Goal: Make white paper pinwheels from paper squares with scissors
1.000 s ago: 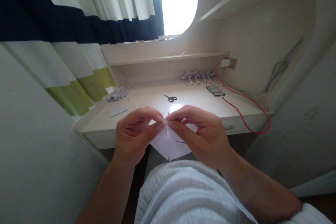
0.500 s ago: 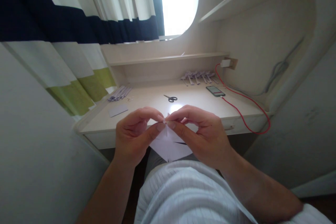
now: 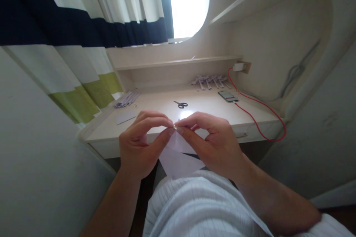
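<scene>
A folded piece of white paper [image 3: 178, 157] hangs in front of my chest, just below the desk's front edge. My left hand [image 3: 141, 144] pinches its upper tip between thumb and forefinger. My right hand [image 3: 214, 144] pinches the same tip from the other side, and the fingertips of both hands meet there. The paper's lower corner points down toward my white shirt.
On the pale desk [image 3: 250, 116] lie small black scissors [image 3: 180, 104], a grey card [image 3: 125, 117], a bundle of paper strips [image 3: 127, 99] at the left, folded paper pieces [image 3: 211, 80] at the back, and a phone [image 3: 228, 96] on a red cable [image 3: 258, 126]. Striped curtains [image 3: 83, 26] hang at the left.
The paper has flattened and spread a little lower between my hands. My left hand shifted slightly left and up. Both pinches stay closed on the tip.
</scene>
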Demonstrator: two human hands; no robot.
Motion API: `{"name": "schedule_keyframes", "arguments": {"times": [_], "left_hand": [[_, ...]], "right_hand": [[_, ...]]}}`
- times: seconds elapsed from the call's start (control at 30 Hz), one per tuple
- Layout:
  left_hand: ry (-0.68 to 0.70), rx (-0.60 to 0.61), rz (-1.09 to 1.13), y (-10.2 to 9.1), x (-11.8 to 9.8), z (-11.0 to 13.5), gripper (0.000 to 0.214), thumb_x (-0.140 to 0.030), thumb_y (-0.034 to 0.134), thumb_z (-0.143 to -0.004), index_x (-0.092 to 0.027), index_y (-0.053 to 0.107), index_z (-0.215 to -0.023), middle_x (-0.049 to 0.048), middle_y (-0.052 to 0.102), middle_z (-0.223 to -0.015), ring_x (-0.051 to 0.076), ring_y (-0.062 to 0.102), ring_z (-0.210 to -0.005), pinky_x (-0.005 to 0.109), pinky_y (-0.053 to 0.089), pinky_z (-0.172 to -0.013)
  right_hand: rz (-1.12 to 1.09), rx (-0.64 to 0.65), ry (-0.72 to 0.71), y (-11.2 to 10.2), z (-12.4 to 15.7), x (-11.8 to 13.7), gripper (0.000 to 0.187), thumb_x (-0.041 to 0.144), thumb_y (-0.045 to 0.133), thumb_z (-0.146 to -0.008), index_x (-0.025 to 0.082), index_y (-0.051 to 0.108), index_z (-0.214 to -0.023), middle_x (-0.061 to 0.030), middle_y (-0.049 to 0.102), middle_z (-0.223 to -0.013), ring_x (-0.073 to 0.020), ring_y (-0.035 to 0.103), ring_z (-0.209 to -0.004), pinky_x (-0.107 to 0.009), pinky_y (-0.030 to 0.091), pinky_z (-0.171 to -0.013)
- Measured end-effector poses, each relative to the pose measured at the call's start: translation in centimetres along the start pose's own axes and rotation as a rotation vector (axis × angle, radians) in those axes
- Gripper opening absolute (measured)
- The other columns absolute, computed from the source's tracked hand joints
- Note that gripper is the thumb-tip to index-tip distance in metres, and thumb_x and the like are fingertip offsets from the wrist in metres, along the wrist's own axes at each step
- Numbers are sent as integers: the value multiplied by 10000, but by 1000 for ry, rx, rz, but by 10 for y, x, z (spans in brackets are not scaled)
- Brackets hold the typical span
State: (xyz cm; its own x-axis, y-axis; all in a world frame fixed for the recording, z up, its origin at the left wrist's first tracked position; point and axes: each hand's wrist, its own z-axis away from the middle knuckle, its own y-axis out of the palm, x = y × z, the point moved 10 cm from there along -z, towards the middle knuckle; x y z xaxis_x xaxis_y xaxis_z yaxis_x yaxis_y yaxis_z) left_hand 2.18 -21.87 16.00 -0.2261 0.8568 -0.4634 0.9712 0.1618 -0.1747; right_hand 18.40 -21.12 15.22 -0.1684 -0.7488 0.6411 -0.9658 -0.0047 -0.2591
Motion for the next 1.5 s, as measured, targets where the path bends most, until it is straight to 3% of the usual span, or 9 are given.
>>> {"name": "schedule_keyframes", "arguments": {"times": [0.2,0.37,0.83,1.23,1.5], "left_hand": [[120,5,-165,0,-12,1,248,-40,784,-831,-254,792,-954,16,744,-905,194,655,-874,386,511,-817],[141,-1,-185,1,-15,2,226,-32,760,-836,-225,771,-953,31,732,-926,201,652,-880,394,506,-809],[32,-10,-37,0,-5,3,183,-58,760,-854,-218,777,-941,40,720,-918,196,653,-866,386,509,-810],[5,-17,-27,-1,-2,2,204,-113,815,-839,-280,811,-955,17,750,-916,182,674,-846,355,543,-787],[0,-2,-37,0,-2,2,253,-74,818,-822,-280,823,-970,19,756,-918,185,680,-852,357,542,-781]], "right_hand": [[-65,27,100,6,-3,-11,92,186,717,-948,199,804,-976,1,807,-900,-128,732,-810,-250,566,-756],[-132,25,141,7,-5,-17,97,231,752,-928,194,793,-1007,-8,798,-904,-128,727,-806,-232,576,-726],[-180,72,199,6,-3,-22,104,292,776,-916,199,795,-959,-20,795,-909,-143,728,-834,-223,583,-700],[-136,118,171,7,-2,-17,163,279,681,-990,181,775,-900,-3,760,-824,-121,685,-744,-213,537,-650],[-80,76,124,3,-2,-15,126,290,697,-978,203,771,-925,-10,778,-886,-143,714,-827,-248,578,-740]]}}
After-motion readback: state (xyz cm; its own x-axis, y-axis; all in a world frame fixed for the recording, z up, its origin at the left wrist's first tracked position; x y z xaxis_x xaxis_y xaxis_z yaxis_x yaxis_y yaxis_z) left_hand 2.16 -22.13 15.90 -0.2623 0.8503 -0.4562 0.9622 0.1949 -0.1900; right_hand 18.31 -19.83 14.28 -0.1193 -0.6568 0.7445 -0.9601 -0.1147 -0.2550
